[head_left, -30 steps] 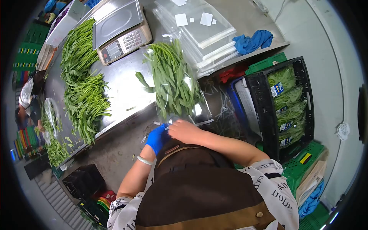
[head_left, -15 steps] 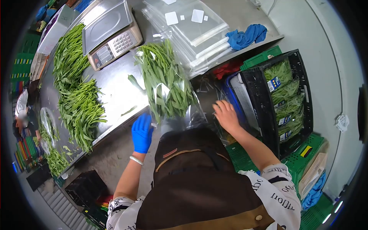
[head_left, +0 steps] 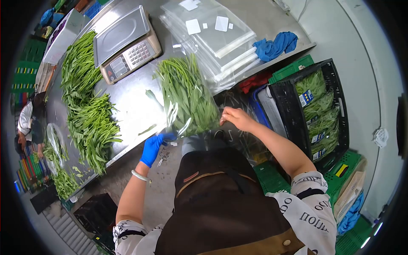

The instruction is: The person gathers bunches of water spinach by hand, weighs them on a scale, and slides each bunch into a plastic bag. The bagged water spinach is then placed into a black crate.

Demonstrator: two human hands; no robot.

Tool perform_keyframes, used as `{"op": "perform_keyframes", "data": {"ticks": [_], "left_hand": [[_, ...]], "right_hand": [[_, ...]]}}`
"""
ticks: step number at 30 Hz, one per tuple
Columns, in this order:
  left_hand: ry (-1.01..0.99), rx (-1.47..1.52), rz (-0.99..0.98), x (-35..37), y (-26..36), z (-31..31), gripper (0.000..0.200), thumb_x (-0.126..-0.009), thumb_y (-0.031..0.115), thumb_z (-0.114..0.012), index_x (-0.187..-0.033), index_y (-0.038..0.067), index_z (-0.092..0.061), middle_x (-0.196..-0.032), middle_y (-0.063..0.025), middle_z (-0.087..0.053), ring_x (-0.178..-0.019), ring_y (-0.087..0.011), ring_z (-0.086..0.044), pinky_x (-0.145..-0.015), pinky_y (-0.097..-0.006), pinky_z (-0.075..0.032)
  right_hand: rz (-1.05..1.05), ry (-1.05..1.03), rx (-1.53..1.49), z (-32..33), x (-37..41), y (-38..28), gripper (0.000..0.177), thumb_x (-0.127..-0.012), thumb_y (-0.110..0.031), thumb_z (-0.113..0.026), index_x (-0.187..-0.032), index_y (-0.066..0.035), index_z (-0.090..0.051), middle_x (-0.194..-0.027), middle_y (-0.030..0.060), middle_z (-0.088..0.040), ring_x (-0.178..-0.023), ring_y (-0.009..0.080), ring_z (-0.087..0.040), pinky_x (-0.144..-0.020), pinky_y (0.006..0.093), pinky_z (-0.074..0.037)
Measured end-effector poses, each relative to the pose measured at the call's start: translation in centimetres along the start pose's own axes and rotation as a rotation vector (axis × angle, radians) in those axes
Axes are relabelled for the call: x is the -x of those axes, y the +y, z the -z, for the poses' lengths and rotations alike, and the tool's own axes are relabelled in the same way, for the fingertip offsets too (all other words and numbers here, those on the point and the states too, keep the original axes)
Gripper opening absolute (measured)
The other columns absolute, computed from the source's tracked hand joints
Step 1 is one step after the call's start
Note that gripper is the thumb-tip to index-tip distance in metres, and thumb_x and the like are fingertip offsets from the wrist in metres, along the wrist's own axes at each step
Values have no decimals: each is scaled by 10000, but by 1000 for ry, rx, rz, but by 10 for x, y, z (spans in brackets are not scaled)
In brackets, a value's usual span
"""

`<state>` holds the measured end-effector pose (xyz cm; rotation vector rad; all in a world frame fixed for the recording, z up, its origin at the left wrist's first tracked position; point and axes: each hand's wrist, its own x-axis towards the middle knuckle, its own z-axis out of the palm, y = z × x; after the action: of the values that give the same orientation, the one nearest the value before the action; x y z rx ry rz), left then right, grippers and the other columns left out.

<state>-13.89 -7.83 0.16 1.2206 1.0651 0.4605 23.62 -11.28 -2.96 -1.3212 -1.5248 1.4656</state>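
A clear plastic bag of leafy green vegetables (head_left: 187, 95) lies at the table's front edge, stems pointing away from me and leaves toward me. My left hand (head_left: 154, 148), in a blue glove, pinches the bag's near left corner. Bare, my right hand (head_left: 239, 119) has its fingers closed on the bag's near right edge. Left of the bag, loose bunches of the same greens (head_left: 91, 123) are spread on the metal table (head_left: 131, 104). A few stray leaves lie between them and the bag.
Behind the bag stand a scale (head_left: 129, 46) and a stack of clear bags (head_left: 221, 38), with a blue cloth (head_left: 276, 46) beside it. At right, a black crate (head_left: 312, 159) holds several packed bags above green crates (head_left: 346, 176). A co-worker (head_left: 26, 117) is at far left.
Both hands have come in to the bag's near corners and closed on them. The near end of the bag is now drawn out between them.
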Motion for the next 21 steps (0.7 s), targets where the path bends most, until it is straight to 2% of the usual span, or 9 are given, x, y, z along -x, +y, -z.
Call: {"op": "perform_keyframes", "data": {"ticks": [3,7,8,9,11,13,14,18,21], "left_hand": [[53,170,308,-28,-7,11,385,-986,321,-437,-966,22,-680,-787,-52,-661,-653,-115,-570,-561,-263,-444],[168,43,487,-50,-37,8,424,-965,384,-473,-745,46,-603,-590,-43,-544,-502,-129,-499,-490,-257,-391],[196,85,452,-51,-41,7,441,-951,411,-494,-716,48,-579,-564,-50,-534,-475,-138,-479,-477,-263,-375],[207,76,437,-50,-45,8,444,-947,419,-499,-716,48,-579,-560,-50,-530,-472,-139,-476,-474,-265,-372],[230,59,412,-46,-44,7,451,-939,433,-508,-715,49,-579,-551,-50,-523,-466,-141,-471,-469,-267,-367],[250,110,435,-46,-44,4,448,-934,432,-519,-720,43,-584,-544,-50,-516,-462,-142,-467,-462,-268,-366],[251,127,454,-47,-46,3,444,-935,426,-519,-722,41,-585,-543,-50,-514,-460,-142,-466,-461,-267,-368],[275,250,579,-53,-61,2,390,-927,406,-542,-779,56,-628,-587,-33,-534,-489,-132,-480,-462,-260,-376],[435,271,690,-49,-38,-2,336,-892,413,-596,-891,82,-655,-698,1,-591,-573,-108,-509,-513,-284,-388]], "right_hand": [[-371,-3,-457,-12,-17,27,245,-964,-221,-455,-815,-47,-543,-729,84,-654,-638,154,-624,-594,281,-488],[-517,163,-478,-29,-19,32,270,-962,-220,-454,-771,-47,-537,-675,66,-631,-550,137,-584,-504,267,-453],[-415,314,-345,-36,-16,22,272,-955,-222,-460,-759,-47,-531,-620,55,-588,-517,163,-574,-494,293,-450],[-386,485,5,-38,-7,12,188,-907,-194,-526,-781,-54,-526,-709,83,-597,-650,226,-610,-595,354,-475],[28,668,566,-45,6,-38,130,-843,-173,-592,-874,-52,-554,-935,112,-616,-894,287,-597,-785,412,-464],[337,402,637,-64,5,-56,274,-812,-196,-631,-1027,-38,-566,-1169,131,-560,-1126,299,-496,-953,429,-387],[355,221,699,-70,-4,-66,446,-823,-250,-632,-1177,-6,-516,-1293,155,-477,-1226,316,-423,-1024,423,-337],[-103,449,615,-73,-32,-25,706,-826,-358,-643,-1347,27,-362,-1419,178,-338,-1304,340,-329,-1066,432,-287],[-67,384,719,-71,-20,-22,744,-828,-398,-636,-1361,33,-347,-1431,189,-323,-1309,342,-323,-1073,433,-279]]}}
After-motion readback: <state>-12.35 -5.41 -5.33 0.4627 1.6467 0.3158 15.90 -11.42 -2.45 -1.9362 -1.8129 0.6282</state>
